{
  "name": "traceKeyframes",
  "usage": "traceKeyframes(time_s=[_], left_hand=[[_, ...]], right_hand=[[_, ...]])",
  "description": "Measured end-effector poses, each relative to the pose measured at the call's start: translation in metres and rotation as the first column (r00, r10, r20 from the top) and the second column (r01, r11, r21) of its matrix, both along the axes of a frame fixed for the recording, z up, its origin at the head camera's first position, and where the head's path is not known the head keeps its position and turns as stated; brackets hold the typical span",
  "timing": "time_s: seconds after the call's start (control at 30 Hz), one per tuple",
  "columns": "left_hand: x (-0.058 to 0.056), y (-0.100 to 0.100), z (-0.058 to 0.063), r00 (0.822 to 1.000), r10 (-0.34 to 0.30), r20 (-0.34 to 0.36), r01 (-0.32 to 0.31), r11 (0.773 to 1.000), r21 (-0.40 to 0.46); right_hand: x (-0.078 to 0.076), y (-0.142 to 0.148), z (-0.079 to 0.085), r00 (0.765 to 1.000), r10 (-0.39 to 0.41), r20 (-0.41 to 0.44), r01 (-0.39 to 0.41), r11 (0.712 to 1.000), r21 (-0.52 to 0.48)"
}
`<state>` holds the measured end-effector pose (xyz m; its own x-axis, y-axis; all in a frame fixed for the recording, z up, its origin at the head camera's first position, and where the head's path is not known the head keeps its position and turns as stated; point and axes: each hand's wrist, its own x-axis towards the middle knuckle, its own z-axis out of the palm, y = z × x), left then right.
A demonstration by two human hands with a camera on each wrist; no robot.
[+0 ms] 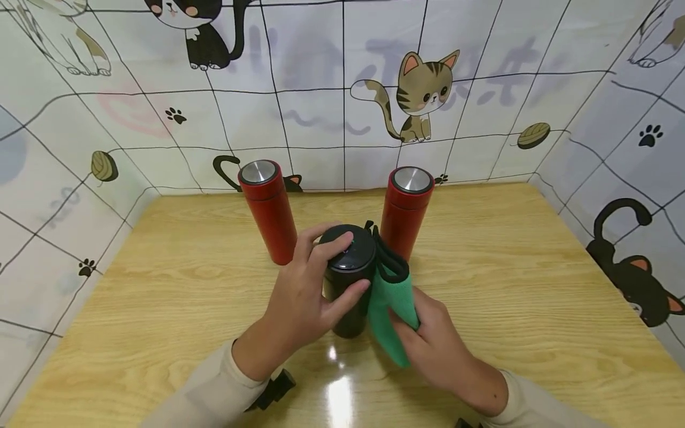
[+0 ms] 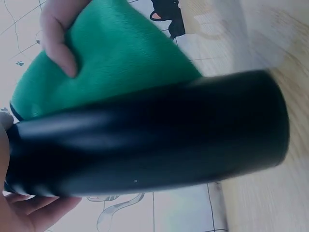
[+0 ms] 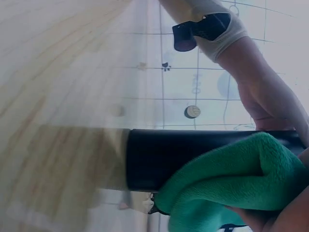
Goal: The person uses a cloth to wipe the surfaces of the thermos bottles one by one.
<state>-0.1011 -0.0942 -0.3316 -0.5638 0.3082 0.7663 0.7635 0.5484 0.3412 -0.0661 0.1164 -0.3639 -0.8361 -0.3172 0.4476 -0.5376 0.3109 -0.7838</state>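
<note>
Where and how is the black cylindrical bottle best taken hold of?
Probably round its upper body, from the left: the black cylindrical bottle is roughly upright, straight-sided, and the folded green cloth in the right hand flanks its right side.

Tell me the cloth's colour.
The cloth is green; it shows best in the right wrist view.

I can't read any words from here. Big pale shapes point(image 1: 519, 56), a bit like letters, show on the white wall point(image 1: 316, 166) at the upper right, too faint to read.
</note>
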Motion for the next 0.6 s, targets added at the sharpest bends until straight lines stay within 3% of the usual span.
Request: traceKeyframes(time_s=[0.13, 0.27, 0.53, 0.6], left_hand=[[-0.0011, 0.0005, 0.0002, 0.997, -0.055, 0.061, 0.053, 0.998, 0.036], [-0.0034, 0.0017, -0.0015, 0.995, -0.072, 0.072, 0.068, 0.996, 0.052], [-0.0040, -0.0006, -0.0092, 0.999, 0.027, 0.028, -0.029, 0.997, 0.065], [-0.0041, 0.0000, -0.0088, 0.999, 0.033, 0.017, -0.034, 0.997, 0.065]], right_hand=[[-0.0021, -0.0010, -0.0049, 0.999, 0.016, 0.043, -0.018, 0.999, 0.039], [-0.0007, -0.0006, -0.0066, 0.999, -0.004, 0.035, 0.002, 0.999, 0.032], [0.0034, -0.0021, -0.0035, 0.993, 0.000, -0.115, -0.003, 1.000, -0.030], [0.0026, -0.0020, -0.0036, 0.994, 0.006, -0.110, -0.009, 1.000, -0.022]])
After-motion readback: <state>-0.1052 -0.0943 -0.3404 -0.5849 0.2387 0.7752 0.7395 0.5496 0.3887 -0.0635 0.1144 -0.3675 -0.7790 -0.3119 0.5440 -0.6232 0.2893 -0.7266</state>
